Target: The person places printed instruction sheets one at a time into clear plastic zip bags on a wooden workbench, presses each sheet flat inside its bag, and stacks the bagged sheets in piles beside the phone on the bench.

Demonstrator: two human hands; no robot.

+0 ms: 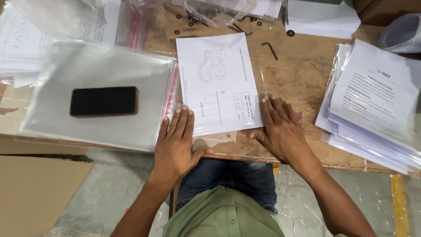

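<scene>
White instruction sheet [218,83] in a clear sleeve lies flat; left hand [175,142] at seven o'clock, right hand [280,127] at four o'clock, both pressing with fingers spread, gripping nothing; black phone [104,101] at nine o'clock.

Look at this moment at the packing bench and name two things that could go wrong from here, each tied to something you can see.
1. The left hand and right hand press flat on the instruction sheet in its clear bag, whose near edge sits at the table edge; it could slide off or crease.

2. The dark phone rests on a slippery stack of clear bags beside the left hand; a nudge might shift it.
</scene>
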